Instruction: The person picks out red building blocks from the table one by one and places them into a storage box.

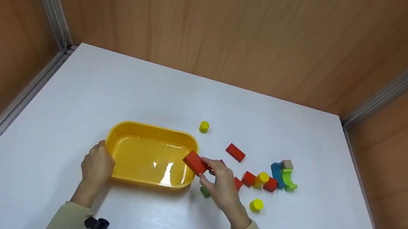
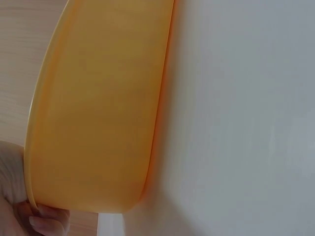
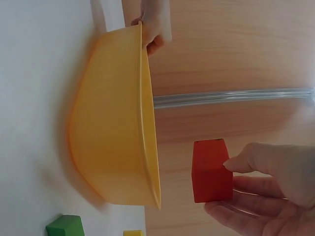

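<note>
A yellow plastic tub (image 1: 150, 155) stands on the white table with nothing in it. My left hand (image 1: 97, 165) grips its left rim; in the left wrist view the fingertips (image 2: 49, 221) curl under the edge. Pinched between thumb and fingers of my right hand (image 1: 222, 183) is a red block (image 1: 194, 163), which overlaps the tub's right rim in the head view. The right wrist view has this red block (image 3: 211, 169) beside the rim, higher than the table. Below the right hand lies a green block (image 1: 205, 191), partly hidden.
A yellow cylinder (image 1: 204, 127) stands behind the tub. Right of it lie a red block (image 1: 235, 153), several more red blocks, another yellow cylinder (image 1: 256, 205), a blue piece (image 1: 277, 173), a green arch (image 1: 288, 179) and a plain wood block (image 1: 287, 164). Wooden walls (image 1: 219, 25) enclose the table.
</note>
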Motion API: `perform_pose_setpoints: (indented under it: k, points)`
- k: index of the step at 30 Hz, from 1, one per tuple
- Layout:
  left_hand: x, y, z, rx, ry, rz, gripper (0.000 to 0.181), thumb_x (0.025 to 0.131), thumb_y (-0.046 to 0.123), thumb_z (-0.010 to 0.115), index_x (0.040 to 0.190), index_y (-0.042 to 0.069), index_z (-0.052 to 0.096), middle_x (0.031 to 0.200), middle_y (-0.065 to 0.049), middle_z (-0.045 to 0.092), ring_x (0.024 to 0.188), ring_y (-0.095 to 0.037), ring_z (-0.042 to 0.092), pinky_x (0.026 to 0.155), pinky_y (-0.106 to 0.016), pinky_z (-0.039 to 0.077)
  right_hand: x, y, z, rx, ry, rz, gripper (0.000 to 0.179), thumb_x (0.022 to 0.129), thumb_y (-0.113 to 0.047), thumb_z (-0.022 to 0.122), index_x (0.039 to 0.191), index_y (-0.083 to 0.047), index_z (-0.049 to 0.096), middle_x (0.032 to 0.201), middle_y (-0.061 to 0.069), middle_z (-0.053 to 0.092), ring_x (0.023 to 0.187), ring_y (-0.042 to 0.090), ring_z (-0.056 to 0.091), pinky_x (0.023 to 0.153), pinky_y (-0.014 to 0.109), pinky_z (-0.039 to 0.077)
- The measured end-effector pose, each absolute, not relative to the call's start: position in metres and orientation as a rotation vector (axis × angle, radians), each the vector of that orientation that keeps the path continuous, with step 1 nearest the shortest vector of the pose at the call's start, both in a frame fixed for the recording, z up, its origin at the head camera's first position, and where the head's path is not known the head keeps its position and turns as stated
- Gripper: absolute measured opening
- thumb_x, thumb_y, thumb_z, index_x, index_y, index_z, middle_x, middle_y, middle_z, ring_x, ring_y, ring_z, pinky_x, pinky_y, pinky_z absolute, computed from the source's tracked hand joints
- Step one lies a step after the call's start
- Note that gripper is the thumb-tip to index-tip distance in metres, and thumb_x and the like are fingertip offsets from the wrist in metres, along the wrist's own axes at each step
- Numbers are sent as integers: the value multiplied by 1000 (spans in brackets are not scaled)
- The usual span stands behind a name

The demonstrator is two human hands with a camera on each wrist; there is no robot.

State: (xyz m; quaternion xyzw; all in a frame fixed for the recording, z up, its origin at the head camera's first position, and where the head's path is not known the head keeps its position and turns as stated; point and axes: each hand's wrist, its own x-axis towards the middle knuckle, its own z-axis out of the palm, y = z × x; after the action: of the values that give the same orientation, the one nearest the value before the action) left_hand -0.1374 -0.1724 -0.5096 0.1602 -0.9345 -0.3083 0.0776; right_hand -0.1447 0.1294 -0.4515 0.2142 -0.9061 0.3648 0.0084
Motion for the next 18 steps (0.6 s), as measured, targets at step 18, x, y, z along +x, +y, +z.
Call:
perform_pose_setpoints:
  k: [18]
  points:
    - [-138, -173, -508, 486, -2805, -908, 28, 80, -8, 48, 106, -19, 46, 82, -30, 54, 65, -41, 58, 51, -45, 46, -158, 97, -471, 801, -2934, 1044, 39, 79, -7, 65, 116, -3, 56, 106, 7, 60, 90, 18, 56, 79, 21, 45]
